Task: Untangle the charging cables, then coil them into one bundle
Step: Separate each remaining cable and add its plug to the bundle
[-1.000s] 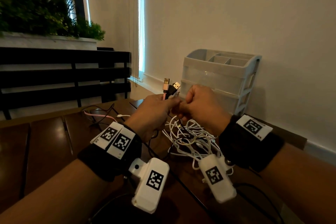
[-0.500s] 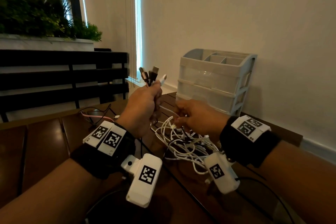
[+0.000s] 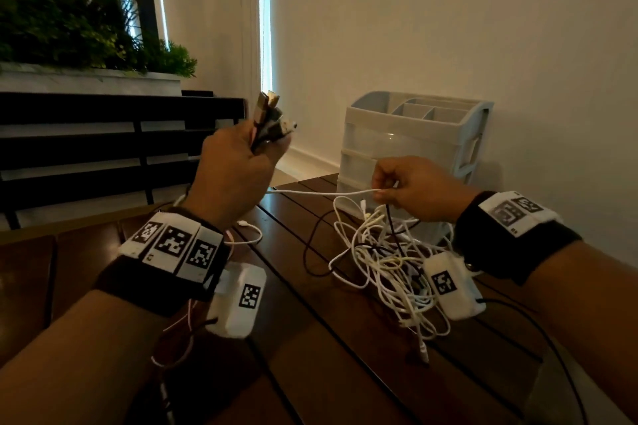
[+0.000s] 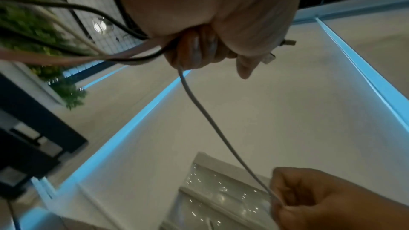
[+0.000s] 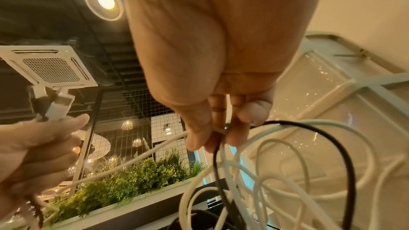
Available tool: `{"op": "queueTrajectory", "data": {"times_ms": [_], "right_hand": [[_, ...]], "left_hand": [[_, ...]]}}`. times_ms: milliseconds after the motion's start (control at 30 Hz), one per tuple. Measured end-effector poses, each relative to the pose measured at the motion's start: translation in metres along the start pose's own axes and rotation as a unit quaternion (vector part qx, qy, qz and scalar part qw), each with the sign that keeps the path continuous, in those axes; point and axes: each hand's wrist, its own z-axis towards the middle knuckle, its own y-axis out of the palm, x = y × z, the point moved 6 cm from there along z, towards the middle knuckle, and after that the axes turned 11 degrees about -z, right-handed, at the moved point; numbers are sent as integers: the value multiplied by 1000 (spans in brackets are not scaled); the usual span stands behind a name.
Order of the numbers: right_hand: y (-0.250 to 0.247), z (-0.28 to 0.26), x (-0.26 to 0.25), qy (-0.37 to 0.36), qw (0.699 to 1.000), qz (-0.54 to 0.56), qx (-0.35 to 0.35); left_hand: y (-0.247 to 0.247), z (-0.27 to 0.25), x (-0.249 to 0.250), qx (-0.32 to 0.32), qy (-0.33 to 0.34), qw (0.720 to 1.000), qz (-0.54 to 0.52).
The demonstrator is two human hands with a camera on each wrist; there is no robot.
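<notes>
Dark slatted wooden table (image 3: 300, 338) with what we see lying on it

Below the fingers of our right hand (image 3: 417, 188) the tangle of white and black charging cables (image 3: 383, 262) hangs down onto the boards, one white plug end trailing nearest us. Beyond those fingers a pale plastic drawer organizer (image 3: 411, 145) stands on the table's far edge by the wall. Under our left hand (image 3: 234, 176), a thin white cable (image 3: 253, 235) loops on the wood.
</notes>
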Motion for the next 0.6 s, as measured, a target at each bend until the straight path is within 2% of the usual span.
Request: {"op": "queueTrajectory", "data": {"times_ms": [100,200,333,500,600], "right_hand": [[1,-3,-4,-1,1000,15,-18],[4,0,-18,-16,1000,2,-20],[5,4,-30,-9,1000,15,1],[0,4,-34,13,999,45,2],[-1,6,-38,15,998,56,12]], "left_hand": [[-4,1,-1,12,-16,1000,8],[20,-6,-1,-67,-54,996,-1],[52,-24,-10,-182,-118,976,17],[70,-41,-12,-212,-175,960,-46],[76,-46,-11,-219,-175,958,-64]]}}
